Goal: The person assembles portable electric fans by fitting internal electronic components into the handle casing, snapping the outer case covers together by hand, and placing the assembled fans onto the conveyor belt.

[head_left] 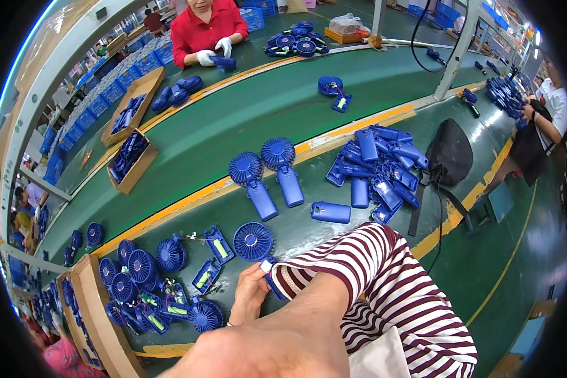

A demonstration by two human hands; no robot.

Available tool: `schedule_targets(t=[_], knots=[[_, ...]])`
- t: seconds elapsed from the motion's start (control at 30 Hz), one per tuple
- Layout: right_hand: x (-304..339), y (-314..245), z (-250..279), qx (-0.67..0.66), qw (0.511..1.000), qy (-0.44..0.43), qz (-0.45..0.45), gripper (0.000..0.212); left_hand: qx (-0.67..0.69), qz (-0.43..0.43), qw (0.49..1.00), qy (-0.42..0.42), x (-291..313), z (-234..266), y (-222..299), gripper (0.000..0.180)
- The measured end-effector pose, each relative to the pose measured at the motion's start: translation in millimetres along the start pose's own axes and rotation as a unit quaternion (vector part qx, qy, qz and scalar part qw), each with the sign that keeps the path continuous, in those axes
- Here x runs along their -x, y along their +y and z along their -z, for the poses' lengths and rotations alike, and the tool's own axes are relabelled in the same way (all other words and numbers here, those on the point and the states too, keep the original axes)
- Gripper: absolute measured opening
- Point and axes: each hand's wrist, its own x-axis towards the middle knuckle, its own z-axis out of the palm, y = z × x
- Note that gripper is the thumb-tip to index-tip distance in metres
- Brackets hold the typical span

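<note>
My left hand [248, 295] is closed on the handle of a blue handheld fan [253, 242], its round head pointing away from me. A white covering shows at a fingertip beside the handle. My right hand [252, 351] is raised close in front, large at the lower edge, its fingers out of sight. The right forearm comes out of a striped sleeve and hides part of the handle. Left of the held fan lie opened blue handle shells [218, 244] with green cells and thin wires. Two assembled fans [261, 200] lie just beyond it.
Blue fans [142, 267] with opened handles are heaped at left, beside a cardboard box [101, 309]. Blue handle covers [366, 146] are piled at right, near a black bag [450, 151]. A green conveyor [201, 151] runs behind; across it, a gloved co-worker [209, 31] holds a blue part.
</note>
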Motion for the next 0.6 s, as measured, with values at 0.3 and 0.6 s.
schedule_targets(t=[0.3,0.6], knots=[[19,-25,5,0.194,0.974,0.089,-0.073,0.014,-0.071,0.012,0.996,0.044,11,-35,22,0.024],[7,-41,12,0.280,0.960,0.021,-0.004,0.018,-0.041,0.015,0.999,0.014,9,-22,15,0.024]])
